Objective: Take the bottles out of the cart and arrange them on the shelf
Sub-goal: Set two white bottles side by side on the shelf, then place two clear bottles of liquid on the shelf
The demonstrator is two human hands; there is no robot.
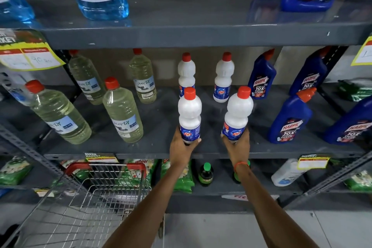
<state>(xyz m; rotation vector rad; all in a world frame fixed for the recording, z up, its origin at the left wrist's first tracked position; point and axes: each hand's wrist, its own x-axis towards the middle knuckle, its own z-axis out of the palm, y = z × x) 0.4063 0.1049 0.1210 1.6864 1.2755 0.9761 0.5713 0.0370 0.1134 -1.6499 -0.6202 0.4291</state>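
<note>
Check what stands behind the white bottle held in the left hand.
Directly behind that white bottle in the left hand stands another white, red-capped bottle; its lower label is largely covered.

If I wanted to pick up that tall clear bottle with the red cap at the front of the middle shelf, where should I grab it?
Take the clear bottle around its straight, labelled lower body, coming from the open front of the shelf. It stands upright, with free space to its right. The neck under the cap is narrower, so probably a less steady hold.

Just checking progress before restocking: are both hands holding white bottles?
Yes, the left hand and right hand each grip a red-capped white bottle at its base.
</note>
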